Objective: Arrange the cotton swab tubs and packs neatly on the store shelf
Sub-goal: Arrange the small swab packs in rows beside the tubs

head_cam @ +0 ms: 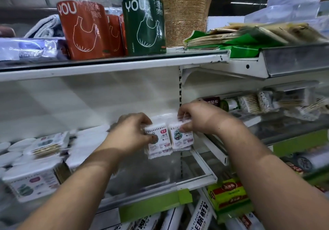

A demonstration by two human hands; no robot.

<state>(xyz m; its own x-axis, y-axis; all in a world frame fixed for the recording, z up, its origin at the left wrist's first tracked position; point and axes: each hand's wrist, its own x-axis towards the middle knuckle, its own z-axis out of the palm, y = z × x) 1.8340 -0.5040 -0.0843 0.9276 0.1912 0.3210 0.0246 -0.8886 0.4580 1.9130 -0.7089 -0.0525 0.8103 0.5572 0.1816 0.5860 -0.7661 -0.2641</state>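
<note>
— White swab packs: where are they?
— Left hand (132,132) pinches the left pack (158,143), right hand (195,118) pinches the right pack (181,138), both above the shelf (201,169).
— Progress?
— Likely early: tubs (30,181) left of that shelf look jumbled.

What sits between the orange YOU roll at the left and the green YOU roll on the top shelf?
In the head view, two smaller orange rolls stand between the big orange roll and the green roll.
</note>
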